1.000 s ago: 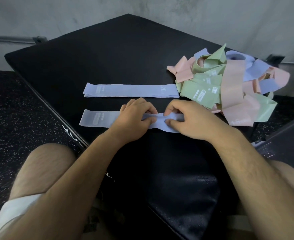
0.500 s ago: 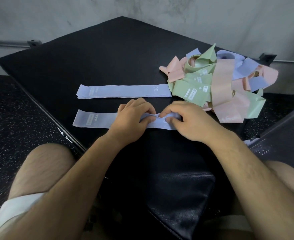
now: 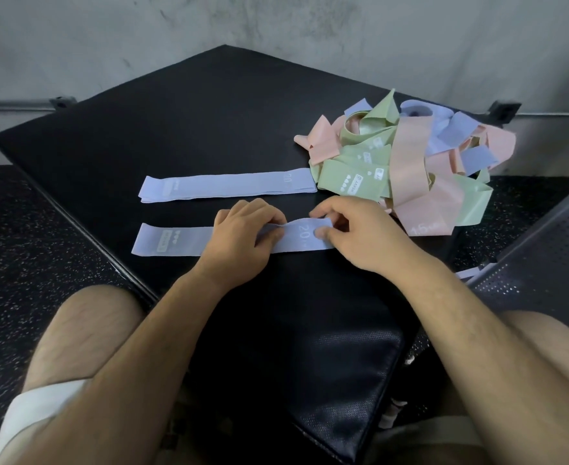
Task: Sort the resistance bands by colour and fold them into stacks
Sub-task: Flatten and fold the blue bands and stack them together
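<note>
There, on the black padded counter (image 3: 175, 112), the left hand (image 3: 242, 236) and the right hand (image 3: 353, 233) each pinched the nearer blue band (image 3: 175, 241) between curled fingers and thumb, with a small ridge raised in it between them and its left end lying flat. A second blue band (image 3: 226, 186) lay flat just beyond it, its right end meeting the tangled pile of pink, green and blue bands (image 3: 407, 162) at the counter's right side.

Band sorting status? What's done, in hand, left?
Done: the far blue band lies flat on the black pad. In hand: the left hand and right hand pinch the near blue band, rucked mid-length. Left: the mixed pile of pink, green and blue bands, unsorted; no pink or green stack visible.
</note>
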